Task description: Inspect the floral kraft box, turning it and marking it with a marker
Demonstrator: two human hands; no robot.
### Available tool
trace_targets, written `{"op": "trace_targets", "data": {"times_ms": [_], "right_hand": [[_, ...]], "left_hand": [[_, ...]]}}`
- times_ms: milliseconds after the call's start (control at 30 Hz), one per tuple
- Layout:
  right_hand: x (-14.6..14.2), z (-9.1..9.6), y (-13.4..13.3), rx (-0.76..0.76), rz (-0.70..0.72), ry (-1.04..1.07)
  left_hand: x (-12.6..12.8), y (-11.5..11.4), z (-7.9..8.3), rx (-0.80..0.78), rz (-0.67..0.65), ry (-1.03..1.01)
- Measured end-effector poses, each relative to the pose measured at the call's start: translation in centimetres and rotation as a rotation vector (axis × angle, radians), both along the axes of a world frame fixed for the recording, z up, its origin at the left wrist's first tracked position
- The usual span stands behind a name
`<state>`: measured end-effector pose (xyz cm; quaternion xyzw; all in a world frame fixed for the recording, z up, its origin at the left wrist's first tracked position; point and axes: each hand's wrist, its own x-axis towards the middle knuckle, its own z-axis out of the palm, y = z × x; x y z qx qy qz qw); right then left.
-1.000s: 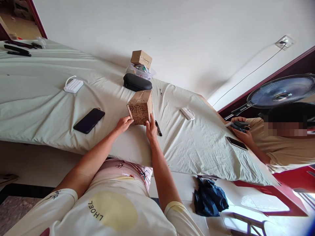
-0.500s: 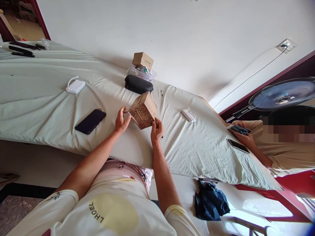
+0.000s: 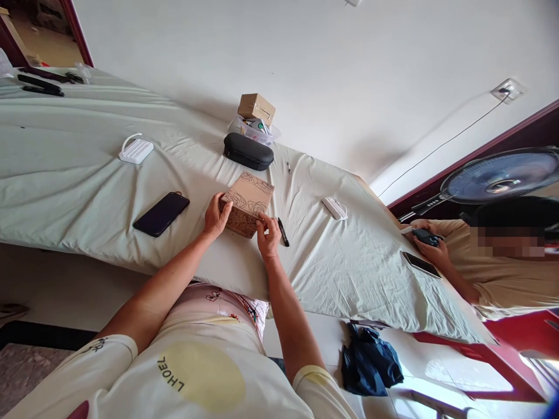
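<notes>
A small cardboard box [image 3: 248,195] with black swirling line drawings on its top and near side stands on the cloth-covered table [image 3: 332,273] in front of me. My left hand [image 3: 217,216] grips its left side, thumb on the near upper edge. At the near right corner, the fingers of my right hand [image 3: 268,235] are closed on the box. Just right of that hand lies a black marker [image 3: 283,232]. To the left of my left hand is a dark smartphone [image 3: 161,214].
Behind the box are a black hard case [image 3: 248,152] and a plastic tub [image 3: 238,125] topped by another carton [image 3: 256,108]. White corded blocks lie left [image 3: 137,151] and right [image 3: 334,208]. At right, a person [image 3: 454,250] holds a dark device near a fan [image 3: 502,174].
The box has turned in my hands from a tilted pose, so a drawn face now points up. My right hand has shifted left, uncovering the marker.
</notes>
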<state>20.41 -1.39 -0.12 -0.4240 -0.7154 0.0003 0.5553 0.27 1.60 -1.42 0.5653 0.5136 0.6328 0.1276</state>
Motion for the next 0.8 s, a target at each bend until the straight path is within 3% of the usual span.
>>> {"op": "trace_targets", "data": {"times_ms": [167, 300, 400, 567, 800], "right_hand": [[-1.7, -0.6, -0.7, 0.041, 0.169, -0.138], [-2.8, -1.1, -1.0, 0.057, 0.298, -0.218], [-2.7, -1.2, -0.9, 0.003, 0.249, -0.229], [-0.8, -0.7, -0.2, -0.084, 0.031, -0.119], [0.1, -0.5, 0.4, -0.156, -0.013, -0.048]], "left_hand": [[0.1, -0.2, 0.2, 0.063, 0.186, 0.150], [1.1, -1.1, 0.6, 0.153, 0.089, 0.374], [1.8, -1.7, 0.9, 0.200, -0.026, 0.444], [1.7, -1.9, 1.3, 0.155, -0.111, 0.425], [1.7, -1.6, 1.2, 0.187, -0.144, 0.363]]}}
